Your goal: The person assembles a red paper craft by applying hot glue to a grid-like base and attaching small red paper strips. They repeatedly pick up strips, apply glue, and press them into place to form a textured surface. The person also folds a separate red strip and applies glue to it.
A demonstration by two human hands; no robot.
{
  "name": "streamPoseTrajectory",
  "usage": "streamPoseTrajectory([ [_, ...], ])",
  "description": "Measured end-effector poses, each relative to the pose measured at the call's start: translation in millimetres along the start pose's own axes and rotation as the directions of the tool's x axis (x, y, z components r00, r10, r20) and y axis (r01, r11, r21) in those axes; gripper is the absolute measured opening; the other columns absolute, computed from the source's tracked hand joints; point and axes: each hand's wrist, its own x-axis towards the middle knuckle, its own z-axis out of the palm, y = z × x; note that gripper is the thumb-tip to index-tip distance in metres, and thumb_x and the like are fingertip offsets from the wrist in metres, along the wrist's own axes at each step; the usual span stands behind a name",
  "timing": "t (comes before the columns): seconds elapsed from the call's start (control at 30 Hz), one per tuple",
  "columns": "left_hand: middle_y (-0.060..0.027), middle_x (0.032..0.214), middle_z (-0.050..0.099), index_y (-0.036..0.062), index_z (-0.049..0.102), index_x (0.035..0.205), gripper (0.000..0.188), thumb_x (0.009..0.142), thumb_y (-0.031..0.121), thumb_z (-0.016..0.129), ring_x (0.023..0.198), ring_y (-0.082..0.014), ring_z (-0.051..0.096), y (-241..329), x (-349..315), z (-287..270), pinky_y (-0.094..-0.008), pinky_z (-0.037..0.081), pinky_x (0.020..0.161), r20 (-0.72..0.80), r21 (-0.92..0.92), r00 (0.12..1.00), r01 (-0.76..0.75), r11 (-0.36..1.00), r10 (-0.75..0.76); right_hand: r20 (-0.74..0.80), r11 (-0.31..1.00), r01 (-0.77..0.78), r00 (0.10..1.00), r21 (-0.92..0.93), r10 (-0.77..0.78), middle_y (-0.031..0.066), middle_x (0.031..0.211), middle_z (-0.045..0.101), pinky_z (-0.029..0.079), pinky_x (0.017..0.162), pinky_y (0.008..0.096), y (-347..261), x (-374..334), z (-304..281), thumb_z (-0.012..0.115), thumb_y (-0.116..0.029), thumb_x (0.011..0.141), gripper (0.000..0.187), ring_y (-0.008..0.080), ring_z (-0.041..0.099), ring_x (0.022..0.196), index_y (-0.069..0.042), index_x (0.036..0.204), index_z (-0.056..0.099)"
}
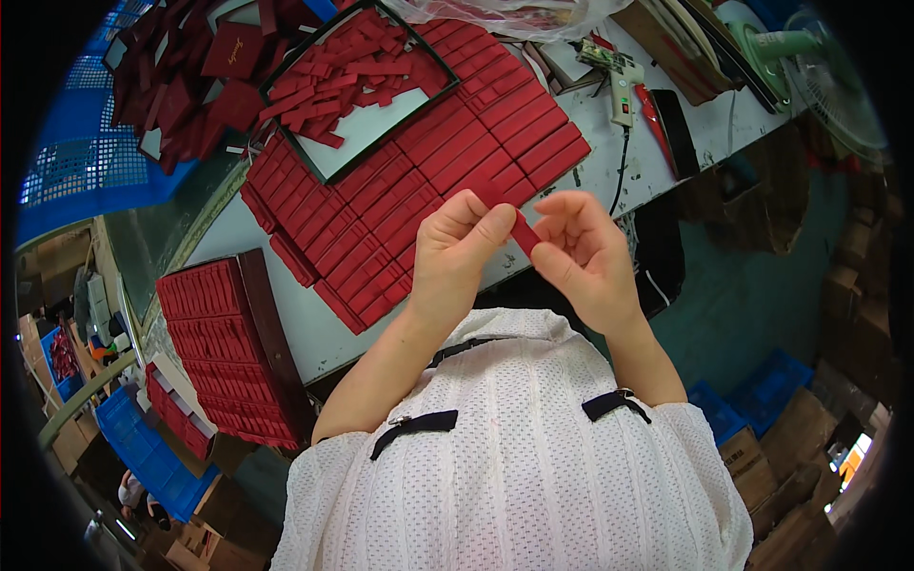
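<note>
In front of my chest, a short red strip [525,234] is held between my two hands. My left hand [455,255] pinches its upper end between thumb and fingertips. At the lower end, the thumb and curled fingers of my right hand [592,262] close on the strip, with the index finger lifted away. Just beyond my hands, red narrow boxes [452,143] lie packed in rows across the white table [319,333]. A dark-rimmed tray [328,171] rests on those rows and holds many loose red strips [357,71].
A glue gun [623,90] with a cord and a red-handled tool [657,114] lie at the right. A green fan [785,45] stands far right. Red boxes heap in a blue basket [81,157] at far left. A box of red pieces [221,347] stands by my left arm.
</note>
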Motion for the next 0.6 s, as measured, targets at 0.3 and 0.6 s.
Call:
streamPoseTrajectory([
  [0.3,-0.0024,0.077,0.060,0.0026,0.063,0.087,0.023,0.092,0.020,0.049,0.070,-0.0072,0.051,4.9,-6.0,6.7,-0.0222,0.040,0.066,-0.039,-0.041,0.997,0.067,0.997,-0.069,0.051,0.992,-0.126,0.991,-0.028,0.127,0.0011,0.073,0.057,0.042,0.051,0.0166,-7.1,-3.2,-13.7,0.055,-0.008,0.085,0.007,0.0035,0.053,0.060,-0.001,0.087,0.055],
  [0.6,-0.0060,0.085,0.063,-0.0009,0.061,0.096,0.021,0.090,0.015,0.048,0.072,-0.0079,0.055,10.4,-9.4,7.1,-0.0218,0.044,0.064,0.005,-0.025,0.995,0.099,0.995,-0.099,0.078,0.989,-0.147,0.986,-0.001,0.146,0.0001,0.069,0.056,0.040,0.049,0.0151,-7.9,-5.9,-15.1,0.054,-0.008,0.085,0.007,0.0025,0.051,0.057,-0.001,0.085,0.055],
])
